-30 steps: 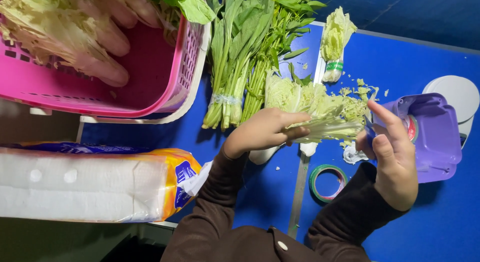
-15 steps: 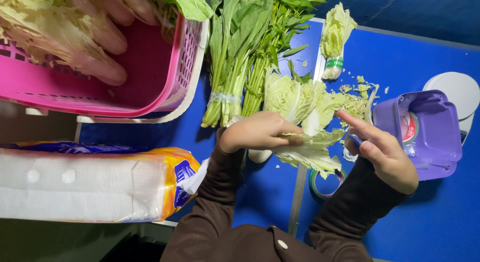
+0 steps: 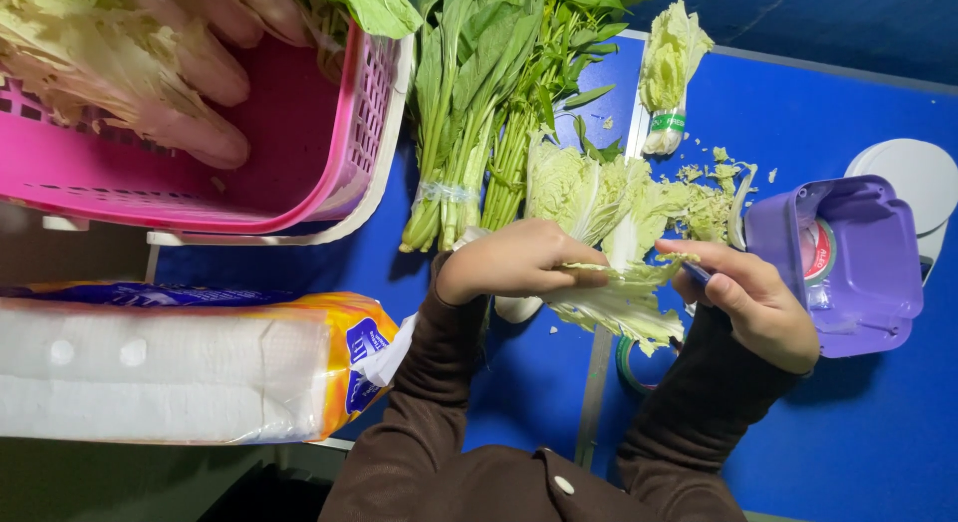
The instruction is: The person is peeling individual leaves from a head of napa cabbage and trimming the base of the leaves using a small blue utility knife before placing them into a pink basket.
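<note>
The risk sits right where the two hands meet: the right hand (image 3: 753, 307) has something dark and slim tucked under its fingers, maybe a small blade or tool though I can't tell for sure, and it lies close against the pale cabbage leaf (image 3: 619, 287) that the left hand (image 3: 519, 262) pins down, so a slip along that slick rib could run it toward the left fingertips. The leaf itself is limp and frayed at its near end and could tear if it is tugged from both sides. Loose cabbage scraps (image 3: 711, 198) litter the blue table (image 3: 848, 432) just beyond, easy to brush off the edge, and the purple plastic tub (image 3: 848, 258) stands just to the right of the working hand, near enough for a knuckle to knock it. Now the hands: the left is curled over, knuckles up, fingers pressed together and clamped on the leaf's thick stem end, thumb hidden underneath. The right is half-closed, index finger stretched along the leaf's edge, the other fingers folded round that dark object. The leaf lies across the middle of the table between them, in front of the bundled greens (image 3: 469, 113), with the pink basket (image 3: 329, 153) at far left and a roll of tape (image 3: 631, 367) partly hidden under the right wrist.
</note>
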